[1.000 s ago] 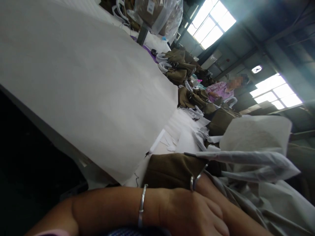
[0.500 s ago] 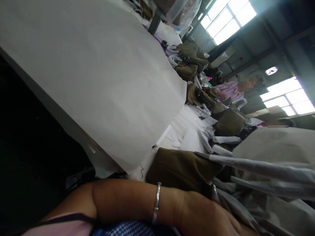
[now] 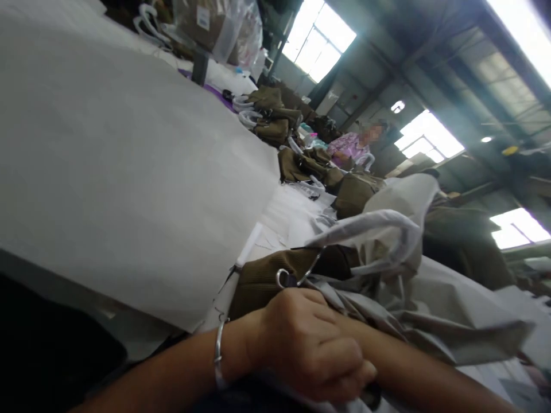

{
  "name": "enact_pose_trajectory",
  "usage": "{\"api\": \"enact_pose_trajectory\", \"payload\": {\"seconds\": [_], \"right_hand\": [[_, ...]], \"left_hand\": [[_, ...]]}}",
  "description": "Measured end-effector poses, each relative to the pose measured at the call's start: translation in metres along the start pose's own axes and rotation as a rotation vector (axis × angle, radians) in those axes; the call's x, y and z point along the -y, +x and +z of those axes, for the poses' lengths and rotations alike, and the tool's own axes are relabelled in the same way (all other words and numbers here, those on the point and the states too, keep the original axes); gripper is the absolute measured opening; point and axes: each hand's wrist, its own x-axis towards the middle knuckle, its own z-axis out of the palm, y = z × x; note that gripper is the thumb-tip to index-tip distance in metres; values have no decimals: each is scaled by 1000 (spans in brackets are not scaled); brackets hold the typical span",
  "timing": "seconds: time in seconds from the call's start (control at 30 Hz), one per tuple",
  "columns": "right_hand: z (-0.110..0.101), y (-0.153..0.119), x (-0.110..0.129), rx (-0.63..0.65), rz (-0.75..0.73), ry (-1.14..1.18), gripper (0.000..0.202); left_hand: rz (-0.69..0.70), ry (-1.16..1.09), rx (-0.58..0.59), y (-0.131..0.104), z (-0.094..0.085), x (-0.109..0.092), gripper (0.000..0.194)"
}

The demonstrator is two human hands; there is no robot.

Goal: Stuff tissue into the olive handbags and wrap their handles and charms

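My left hand (image 3: pixel 310 344), with a silver bangle on the wrist, is closed in a fist at the near side of a brown ribbed handbag (image 3: pixel 262 275). What the fingers grip is hidden. My right forearm (image 3: pixel 413 361) comes in from the lower right and passes behind the left fist, which hides the right hand's fingers. Grey lining (image 3: pixel 434 292) spreads out of the bag to the right. A white-wrapped handle (image 3: pixel 374 223) arches above it. A metal ring (image 3: pixel 282 278) and a zip end show just above my left knuckles.
A large pale sheet (image 3: pixel 129 160) covers the table on the left. More brown bags (image 3: pixel 357 192) with wrapped handles lie along the table beyond. A person in a purple patterned top (image 3: pixel 348 146) is farther back. A plastic-covered carton (image 3: pixel 202 26) stands at the top.
My view has swung to the right. My left hand now shows as a fist, and my right forearm has come into sight. The bag's wrapped handle now stands up in an arch.
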Motion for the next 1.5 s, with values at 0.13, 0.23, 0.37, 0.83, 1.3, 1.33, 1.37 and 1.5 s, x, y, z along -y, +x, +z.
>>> {"api": "enact_pose_trajectory", "payload": {"seconds": [0.13,0.23,0.37,0.83,1.3,1.33,1.37,1.5], "right_hand": [[-26,15,17,125,-150,155,29],[-67,-16,18,57,-208,13,42],[-92,-117,-6,-638,-8,-460,43],[-52,-163,-62,-940,382,1698,79],[-51,-89,-95,-998,220,1763,28],[-51,-90,-89,-1051,173,1745,33],[-50,-92,-82,-1111,127,1723,38],[-40,-100,-54,-1314,23,1554,51]], "left_hand": [[-162,77,228,13,-8,4,25],[-250,212,390,20,-16,11,21],[-292,373,568,31,-16,19,22],[120,210,1166,87,118,-50,94],[-493,361,558,115,127,11,48],[-355,523,543,117,125,13,50],[-231,643,517,119,124,13,48],[-180,772,549,130,121,4,36]]}}
